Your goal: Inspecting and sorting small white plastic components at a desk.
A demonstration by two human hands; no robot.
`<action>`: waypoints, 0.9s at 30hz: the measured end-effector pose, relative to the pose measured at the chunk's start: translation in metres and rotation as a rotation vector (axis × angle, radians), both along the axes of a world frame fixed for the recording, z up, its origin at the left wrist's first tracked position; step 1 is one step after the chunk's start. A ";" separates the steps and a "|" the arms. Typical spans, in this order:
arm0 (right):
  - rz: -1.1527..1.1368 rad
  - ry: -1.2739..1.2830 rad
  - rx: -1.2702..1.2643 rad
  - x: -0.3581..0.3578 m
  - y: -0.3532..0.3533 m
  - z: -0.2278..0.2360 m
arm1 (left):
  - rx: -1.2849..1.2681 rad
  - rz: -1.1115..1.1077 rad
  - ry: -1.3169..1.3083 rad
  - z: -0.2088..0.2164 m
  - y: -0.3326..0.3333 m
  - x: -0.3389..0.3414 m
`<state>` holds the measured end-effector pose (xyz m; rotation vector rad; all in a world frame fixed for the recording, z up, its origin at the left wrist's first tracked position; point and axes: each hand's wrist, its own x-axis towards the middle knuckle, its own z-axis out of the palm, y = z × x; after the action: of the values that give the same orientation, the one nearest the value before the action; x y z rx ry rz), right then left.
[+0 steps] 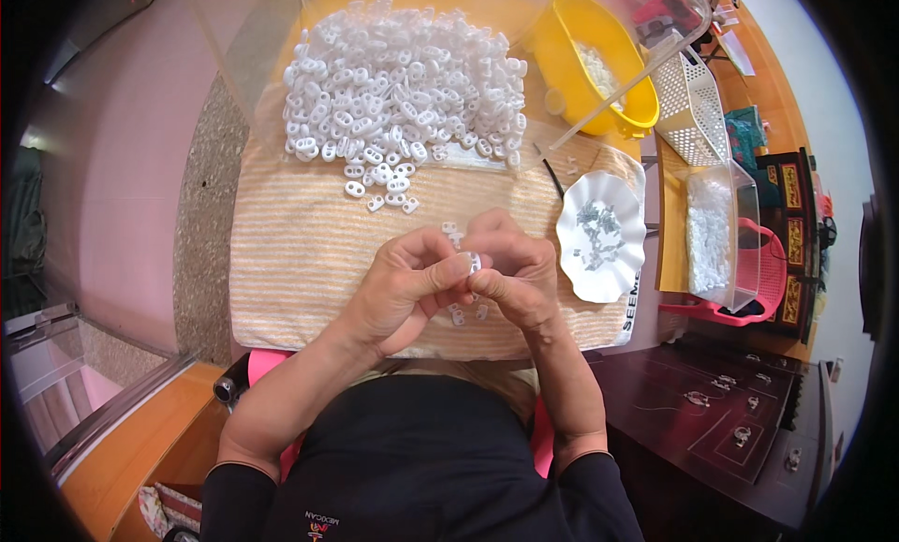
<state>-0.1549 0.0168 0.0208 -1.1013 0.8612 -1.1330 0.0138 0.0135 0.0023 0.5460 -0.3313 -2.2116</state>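
Note:
My left hand (405,284) and my right hand (513,272) meet over a striped orange towel (290,252), both pinching one small white plastic piece (474,262) between thumbs and fingertips. A few more white pieces (459,314) lie on the towel just under my hands. Further away sits a big heap of the same white plastic pieces (403,83), with some strays (384,188) at its near edge. To the right of my right hand stands a white scalloped dish (601,235) holding small metal parts.
A yellow bowl (595,64) sits at the far right, with a white perforated basket (693,102) beside it. A clear box of white bits (719,228) rests in a pink basket (763,280). A dark wooden cabinet (740,430) is at lower right.

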 end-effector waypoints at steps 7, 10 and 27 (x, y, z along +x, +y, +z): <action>0.108 0.066 -0.160 -0.011 -0.002 -0.006 | -0.032 -0.022 0.027 0.001 0.001 0.000; 0.093 0.099 -0.103 -0.011 -0.003 0.000 | -0.006 -0.023 0.011 0.001 0.000 -0.002; -0.983 0.520 -0.464 -0.131 -0.110 0.062 | -0.151 0.035 -0.176 0.000 0.004 -0.007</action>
<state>-0.2860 -0.0933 0.0826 -1.4228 1.7117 -1.9598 0.0067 0.0173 0.0028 0.6595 -0.5713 -2.0892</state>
